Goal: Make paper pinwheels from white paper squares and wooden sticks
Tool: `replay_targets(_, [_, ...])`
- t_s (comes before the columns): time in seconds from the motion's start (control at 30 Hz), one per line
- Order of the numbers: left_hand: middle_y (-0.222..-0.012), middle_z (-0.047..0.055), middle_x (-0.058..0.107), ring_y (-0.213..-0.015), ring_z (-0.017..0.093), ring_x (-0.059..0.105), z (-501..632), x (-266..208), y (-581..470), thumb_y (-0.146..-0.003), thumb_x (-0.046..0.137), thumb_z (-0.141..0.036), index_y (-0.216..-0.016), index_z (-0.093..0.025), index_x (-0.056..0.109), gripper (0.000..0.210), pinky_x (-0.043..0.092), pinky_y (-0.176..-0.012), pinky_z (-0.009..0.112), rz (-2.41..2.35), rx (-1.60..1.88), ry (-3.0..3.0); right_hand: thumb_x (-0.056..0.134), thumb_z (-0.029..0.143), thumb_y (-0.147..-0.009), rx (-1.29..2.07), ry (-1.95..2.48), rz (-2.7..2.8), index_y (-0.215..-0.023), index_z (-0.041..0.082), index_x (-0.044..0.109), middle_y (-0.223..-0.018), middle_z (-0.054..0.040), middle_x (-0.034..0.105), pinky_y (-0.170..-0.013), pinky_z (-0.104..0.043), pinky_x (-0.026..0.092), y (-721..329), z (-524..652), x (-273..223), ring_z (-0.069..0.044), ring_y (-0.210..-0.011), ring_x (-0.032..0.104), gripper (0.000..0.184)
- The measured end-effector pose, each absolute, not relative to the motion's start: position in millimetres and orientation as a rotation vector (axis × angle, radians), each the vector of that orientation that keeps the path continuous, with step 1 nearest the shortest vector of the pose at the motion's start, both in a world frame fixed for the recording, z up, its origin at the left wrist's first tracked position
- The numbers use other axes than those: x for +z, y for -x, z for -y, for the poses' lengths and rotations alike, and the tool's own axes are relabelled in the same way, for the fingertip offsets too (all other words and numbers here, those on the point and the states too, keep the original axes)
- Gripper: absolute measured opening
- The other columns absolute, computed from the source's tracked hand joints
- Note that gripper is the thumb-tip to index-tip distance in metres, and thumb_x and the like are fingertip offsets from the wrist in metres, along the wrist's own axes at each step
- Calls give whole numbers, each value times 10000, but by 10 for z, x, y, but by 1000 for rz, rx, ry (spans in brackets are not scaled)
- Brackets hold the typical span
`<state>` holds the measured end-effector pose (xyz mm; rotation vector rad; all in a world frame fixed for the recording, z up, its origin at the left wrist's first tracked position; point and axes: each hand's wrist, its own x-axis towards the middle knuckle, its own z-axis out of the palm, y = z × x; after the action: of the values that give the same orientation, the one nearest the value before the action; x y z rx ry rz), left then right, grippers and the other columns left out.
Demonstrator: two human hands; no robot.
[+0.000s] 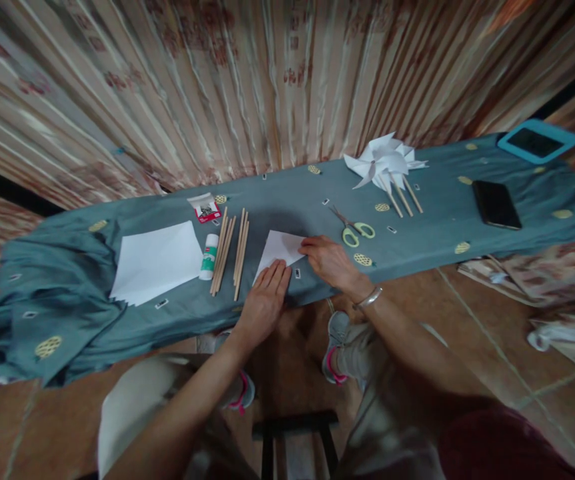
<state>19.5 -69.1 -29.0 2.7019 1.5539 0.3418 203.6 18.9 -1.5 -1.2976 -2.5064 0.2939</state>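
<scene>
A white sheet of paper [281, 247], folded into a triangle, lies on the cloth-covered table right in front of me. My left hand [266, 293] rests on its near edge, fingers stretched out and flat. At the right corner, my right hand [328, 259] is closed, pinching the paper between thumb and fingers. To the left are two bundles of wooden sticks [223, 255] and a glue stick [209, 257]. Scissors [356, 231] with light green handles lie beyond my right hand, their blades pointing away.
A stack of white paper [156, 263] lies on the left, below a small red box [207, 209]. Several white paper pinwheels [382, 160] on sticks are piled at the back right. Farther right are a black phone [496, 204] and a blue-framed tablet [537, 141]. A curtain [247, 87] hangs behind.
</scene>
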Motion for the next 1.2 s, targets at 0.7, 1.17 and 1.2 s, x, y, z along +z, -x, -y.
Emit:
replay_targets(0.7, [-1415,152,498,-1334,270,458,1179,-52,292,-931,469,-212,-1440,-207,356,521,429,-1088,484,-1601,718,-2463,436,67,-888,259,1297,2594,-983,129,711,-1106,-121,700,-904,-345,481,-1995,-155,50,-243,-1025,615,297])
replay_targets(1.17, [-1390,195,510,-1322,324,447,501,-205,52,-890,556,-243,-1308,-123,508,437,402,-1091,513,-1658,803,-2403,489,168,-932,363,1237,2455,-1107,144,666,-1133,-108,693,-959,-364,467,-1964,-210,39,-233,-1078,606,250])
replay_targets(1.2, [-1407,197,494,-1321,323,452,492,-204,59,-886,562,-243,-1330,-125,486,466,403,-1091,509,-1661,798,-2389,492,174,-934,371,1190,2494,-1104,143,664,-1130,-112,690,-955,-372,470,-1924,-164,30,-234,-1069,604,243])
